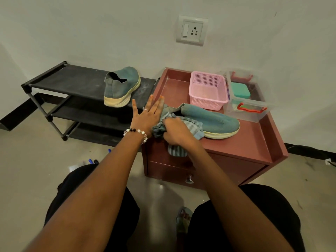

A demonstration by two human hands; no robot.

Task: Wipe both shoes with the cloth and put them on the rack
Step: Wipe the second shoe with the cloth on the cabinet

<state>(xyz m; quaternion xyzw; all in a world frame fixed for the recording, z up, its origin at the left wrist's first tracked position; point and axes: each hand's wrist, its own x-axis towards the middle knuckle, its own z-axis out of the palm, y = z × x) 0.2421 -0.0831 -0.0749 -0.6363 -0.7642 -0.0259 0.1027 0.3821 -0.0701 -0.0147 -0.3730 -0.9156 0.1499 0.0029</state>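
One teal slip-on shoe [121, 86] with a cream sole stands on the top shelf of the black rack [72, 79], heel toward me. The second teal shoe [216, 120] lies on the maroon cabinet top [251, 140], toe pointing right. My right hand [177, 131] is closed on a striped blue-grey cloth [194, 127] and presses it against that shoe's heel side. My left hand [147, 113], fingers spread and flat, rests against the shoe's heel end at the cabinet's left edge. A cloth end hangs over the cabinet front.
A pink plastic basket [207, 90] and a clear lidded box [249, 99] with red handles stand at the back of the cabinet. The rack has two lower shelves. A wall socket [191, 30] is above. Pens [93, 161] lie on the floor by my knees.
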